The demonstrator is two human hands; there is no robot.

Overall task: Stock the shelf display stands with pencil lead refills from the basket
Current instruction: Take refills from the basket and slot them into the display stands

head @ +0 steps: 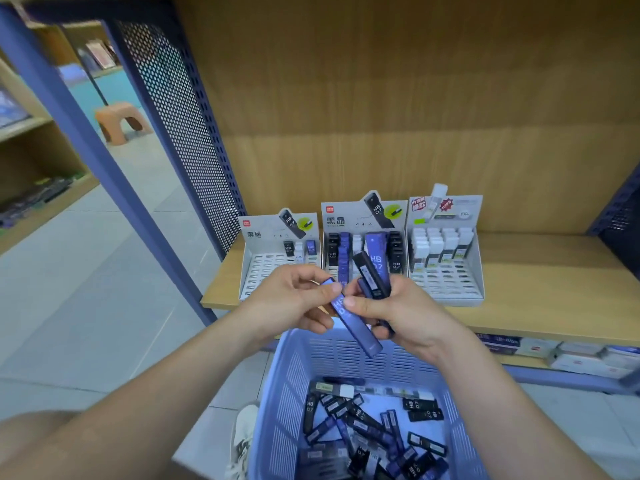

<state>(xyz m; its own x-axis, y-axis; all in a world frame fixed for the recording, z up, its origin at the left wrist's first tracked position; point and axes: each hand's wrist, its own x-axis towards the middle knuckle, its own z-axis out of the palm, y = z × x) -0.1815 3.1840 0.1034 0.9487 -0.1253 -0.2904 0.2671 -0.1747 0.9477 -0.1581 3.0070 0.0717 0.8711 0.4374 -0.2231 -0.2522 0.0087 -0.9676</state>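
Both forearms are held raised over the blue basket (294,375), before the wooden shelf (540,306). A blue pencil lead refill case (358,329) is pinched at its upper end by the left hand (294,299) and touched by the right thumb. Its long axis is slanted, with the lower end pointing down-right towards the basket. A bundle of refills (372,271) is gripped near-upright in the right hand (407,315), in front of the middle display stand (349,220).

3 display stands side by side on shelf (536,289): left stand (263,230), mid stand (346,220), right stand (446,285). Basket (346,355) in front of & below shelf, loose refills (363,420) in it. Left hand (287,299) & right hand (401,313) above basket, before mid stand, refill (353,323) pinched btw them.
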